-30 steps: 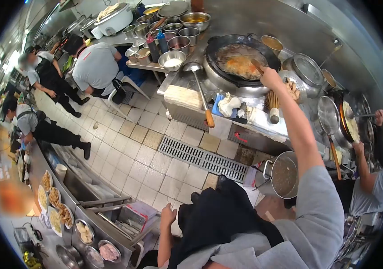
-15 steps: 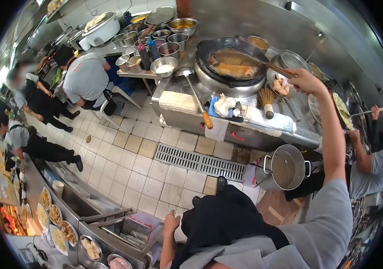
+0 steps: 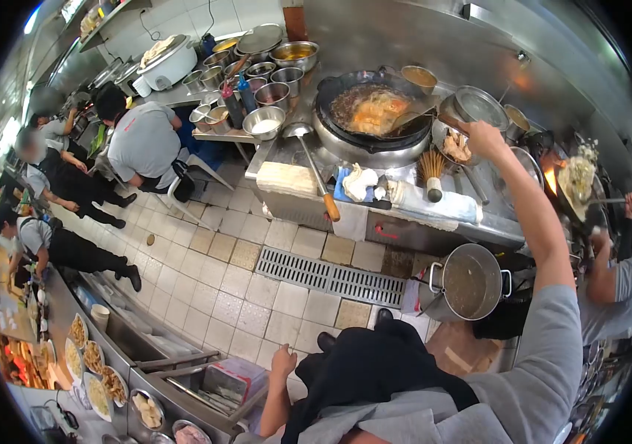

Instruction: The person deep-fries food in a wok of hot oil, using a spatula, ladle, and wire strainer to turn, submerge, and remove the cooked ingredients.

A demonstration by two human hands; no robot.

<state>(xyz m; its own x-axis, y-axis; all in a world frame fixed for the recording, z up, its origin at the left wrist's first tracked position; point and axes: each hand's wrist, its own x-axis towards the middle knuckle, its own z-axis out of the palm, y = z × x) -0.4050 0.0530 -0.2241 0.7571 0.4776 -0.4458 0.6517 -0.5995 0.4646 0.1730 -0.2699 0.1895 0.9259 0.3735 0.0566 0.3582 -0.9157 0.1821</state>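
My right hand (image 3: 485, 139) is closed around the wooden handle of a wok spatula (image 3: 413, 115), whose broad blade reaches over the right side of the wok (image 3: 330, 132). Golden-brown food (image 3: 376, 115) lies in bubbling liquid inside the wok, just left of the blade. My left hand (image 3: 283, 361) hangs low by my side, holding nothing, its fingers loosely bent and apart. It is nearest to a metal-framed cart with a clear bin (image 3: 236, 379). Below my right hand stand a bowl of pale food pieces (image 3: 456, 146) and a bamboo wok brush (image 3: 432, 174).
A ladle (image 3: 312, 166) rests along the stove front beside folded cloths (image 3: 286, 177). A large pot (image 3: 471, 281) stands low to the right. At far right a co-worker tosses food in a flaming wok (image 3: 576, 185). Plated food (image 3: 95, 355) lines the left counter; several people stand or sit beyond.
The spatula has shifted right and its blade has turned, baring more of the golden food, and the liquid bubbles harder. At far right, food flies up from the co-worker's wok and flame shows.
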